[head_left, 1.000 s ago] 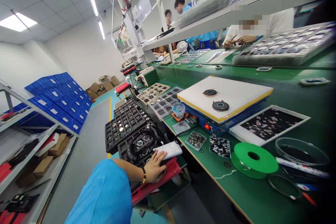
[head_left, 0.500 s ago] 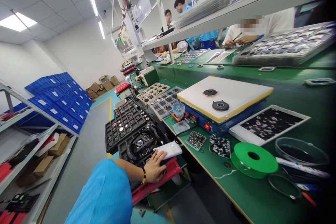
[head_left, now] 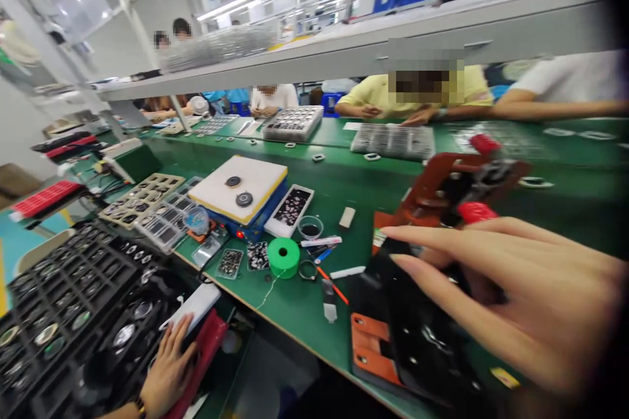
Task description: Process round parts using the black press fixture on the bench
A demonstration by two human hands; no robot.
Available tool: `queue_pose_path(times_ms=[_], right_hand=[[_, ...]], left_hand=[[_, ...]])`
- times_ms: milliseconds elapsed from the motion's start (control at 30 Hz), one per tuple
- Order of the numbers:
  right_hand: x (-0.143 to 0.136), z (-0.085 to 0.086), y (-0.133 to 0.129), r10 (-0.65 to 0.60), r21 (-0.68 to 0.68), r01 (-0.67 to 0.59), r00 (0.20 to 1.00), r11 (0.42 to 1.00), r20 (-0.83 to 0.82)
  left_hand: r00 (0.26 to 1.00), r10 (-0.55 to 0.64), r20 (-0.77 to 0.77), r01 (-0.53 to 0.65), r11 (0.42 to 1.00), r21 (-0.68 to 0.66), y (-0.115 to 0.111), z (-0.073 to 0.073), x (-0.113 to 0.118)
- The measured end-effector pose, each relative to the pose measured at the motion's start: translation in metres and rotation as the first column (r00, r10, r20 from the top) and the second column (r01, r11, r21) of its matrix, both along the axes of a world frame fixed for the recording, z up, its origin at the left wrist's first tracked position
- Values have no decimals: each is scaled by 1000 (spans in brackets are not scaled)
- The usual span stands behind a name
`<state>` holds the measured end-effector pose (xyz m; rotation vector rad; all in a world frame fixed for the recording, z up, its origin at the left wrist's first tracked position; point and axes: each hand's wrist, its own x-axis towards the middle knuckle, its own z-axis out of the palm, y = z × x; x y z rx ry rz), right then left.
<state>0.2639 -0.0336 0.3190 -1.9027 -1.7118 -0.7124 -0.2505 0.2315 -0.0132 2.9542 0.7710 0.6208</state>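
Holding round glassy parts in its cells, a black tray (head_left: 59, 301) sits lower left; left hand (head_left: 170, 366) lies flat on a white pad (head_left: 194, 304) beside it. Right hand (head_left: 511, 294), fingers spread, touches a black plate (head_left: 417, 334) on the counter (head_left: 344, 183); the plate's contents are blurred.

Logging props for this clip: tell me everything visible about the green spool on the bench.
The green spool is a small reel with a round flat top flange and a dark centre hole, in what looks like glossy plastic. It stands upright on the green bench mat, near its front edge. A thin pale thread trails from its base toward that edge. A small tray of dark parts lies just left of it, a wire ring to its right. Neither hand touches it.
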Motion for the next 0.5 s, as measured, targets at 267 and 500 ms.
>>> queue_pose_path(times_ms=[267,500], right_hand=[[-7,10,8,74,35,-74,997,997,-5],[-11,8,5,13,66,-14,1000,998,12]], left_hand=[[999,33,-1,-33,999,-9,1,-1,4],[1000,12,18,-12,1000,27,-1,2,4]])
